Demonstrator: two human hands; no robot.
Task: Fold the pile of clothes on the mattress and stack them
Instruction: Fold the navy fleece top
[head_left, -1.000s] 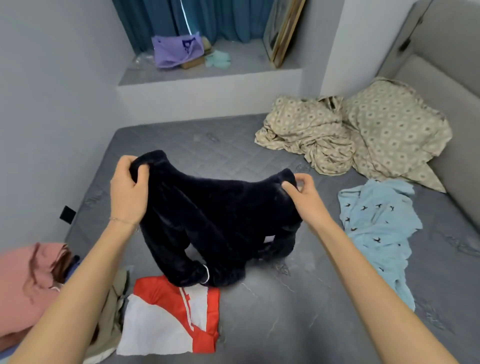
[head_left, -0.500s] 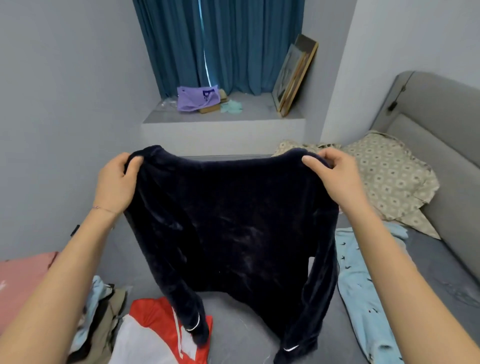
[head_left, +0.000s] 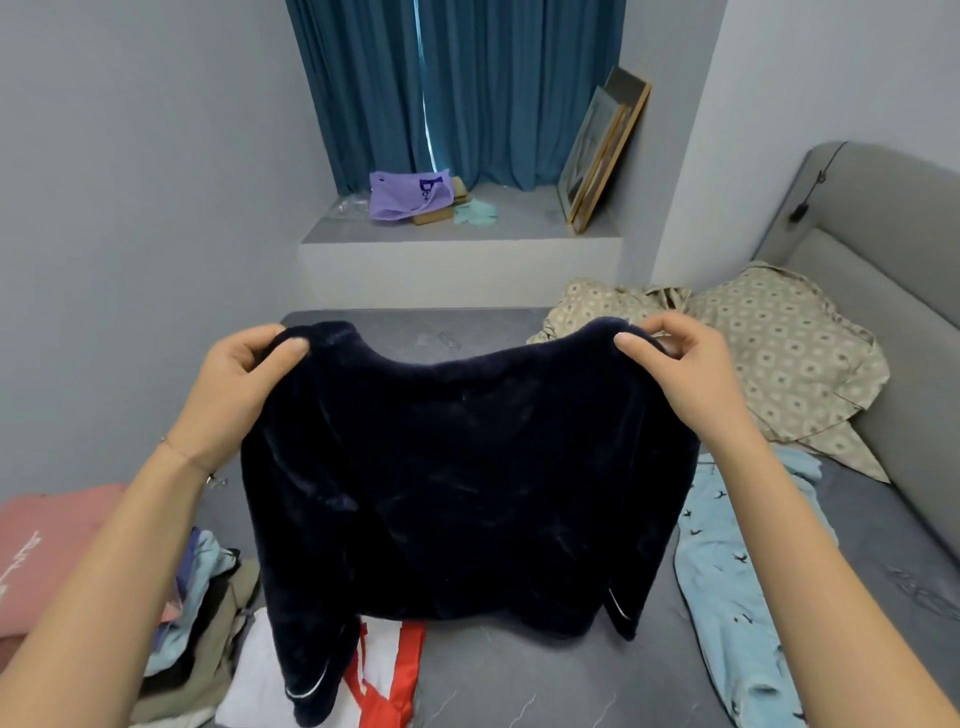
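A dark navy fleece top (head_left: 467, 483) hangs spread out in the air above the grey mattress (head_left: 519, 670). My left hand (head_left: 236, 384) grips its left shoulder and my right hand (head_left: 680, 369) pinches its right shoulder. Both sleeves dangle, white-piped cuffs at the bottom. A red and white garment (head_left: 384, 680) lies under its hem. A light blue garment with small bird prints (head_left: 737, 582) lies flat at the right. At the lower left sits a pile of clothes (head_left: 202, 613), partly behind my left arm.
A pink item (head_left: 47, 551) lies at the far left edge. Crumpled beige patterned bedding (head_left: 769, 364) sits by the grey headboard (head_left: 893, 291) at the right. Behind the mattress, a ledge (head_left: 457, 249) carries a purple bag and leaning picture frames before teal curtains.
The top rose off the mattress and spread wide between my hands. Since half a second ago it has dropped a little and the neckline sags between my hands.
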